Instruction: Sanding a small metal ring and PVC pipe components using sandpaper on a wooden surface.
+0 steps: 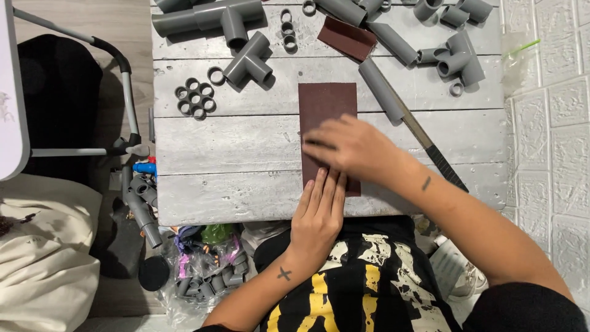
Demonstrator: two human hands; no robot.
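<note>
A dark red-brown sheet of sandpaper (326,117) is being pressed flat at the centre of the grey plank table (246,160) by both hands, the left hand (318,215) lying open with fingers straight on the sheet's 6 o'clock edge, nothing gripped. The right hand (350,146) is being laid across the sheet's middle, fingers curled loosely; whether anything is being pinched beneath it cannot be told. Grey pipe tees (249,60) and rings (195,98) are being left toward 11 o'clock, a file (430,147) at 3 o'clock.
</note>
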